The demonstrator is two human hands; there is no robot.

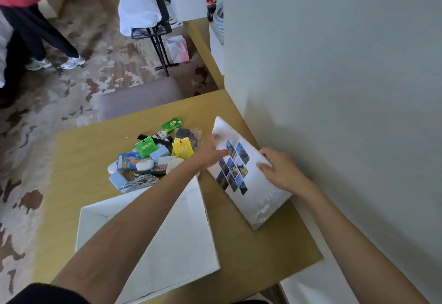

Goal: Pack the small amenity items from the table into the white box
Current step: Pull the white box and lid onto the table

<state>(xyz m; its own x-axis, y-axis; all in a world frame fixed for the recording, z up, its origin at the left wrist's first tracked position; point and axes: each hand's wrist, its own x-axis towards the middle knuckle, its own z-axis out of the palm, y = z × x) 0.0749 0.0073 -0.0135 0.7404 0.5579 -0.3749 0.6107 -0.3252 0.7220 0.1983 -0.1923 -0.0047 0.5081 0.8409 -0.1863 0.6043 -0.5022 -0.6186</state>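
White box (181, 227) below both hands.

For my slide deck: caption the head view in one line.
Both hands, left and right, hold a white photo-printed lid beside the open white box; amenity items lie unpacked.

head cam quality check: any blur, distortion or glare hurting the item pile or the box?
Head view: wide-angle bending curves the table edges and wall; soft diffuse light, no hard glare; white box washes out, inner walls barely separable; the item pile is soft, print on packets unreadable; both hands and the printed white lid slightly smeared.
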